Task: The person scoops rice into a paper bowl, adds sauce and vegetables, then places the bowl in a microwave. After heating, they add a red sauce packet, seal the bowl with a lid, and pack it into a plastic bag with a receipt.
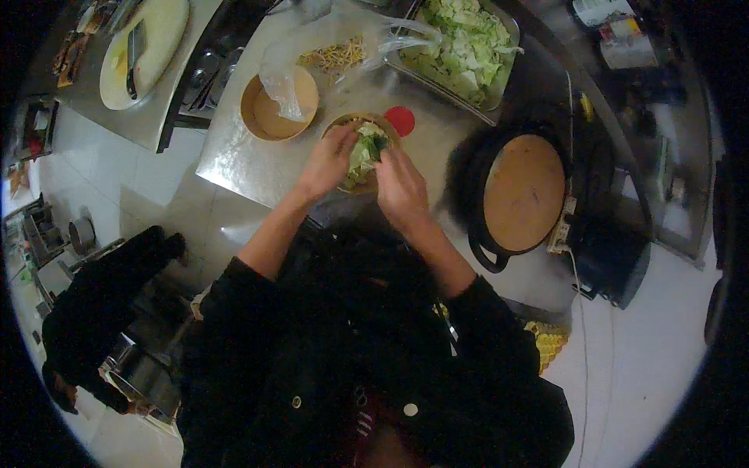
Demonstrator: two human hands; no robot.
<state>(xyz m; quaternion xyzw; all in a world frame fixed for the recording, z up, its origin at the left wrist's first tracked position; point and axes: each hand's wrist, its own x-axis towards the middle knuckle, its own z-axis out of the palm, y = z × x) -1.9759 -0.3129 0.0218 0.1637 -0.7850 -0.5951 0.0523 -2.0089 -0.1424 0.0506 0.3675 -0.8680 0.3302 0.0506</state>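
Observation:
Both my hands are over a brown paper bowl [367, 188] on the metal table. Pale and green lettuce [363, 153] fills it, with a darker green leaf [378, 144] on its right side. My left hand [330, 164] reaches over the bowl's left rim, fingers curled down at the lettuce. From the other side, the fingertips of my right hand [404, 186] meet the dark leaf. Whether either hand grips anything is hidden by the fingers. Just behind the bowl lies a flat red disc [400, 121].
A second paper bowl [251, 114] stands left, with a clear plastic bag [279, 82] draped into it. Behind are yellowish strips [336, 57] and a metal tray [445, 96] of cut lettuce. A large black pot [497, 260] with light-brown contents stands right. Another person [105, 292] bends at left.

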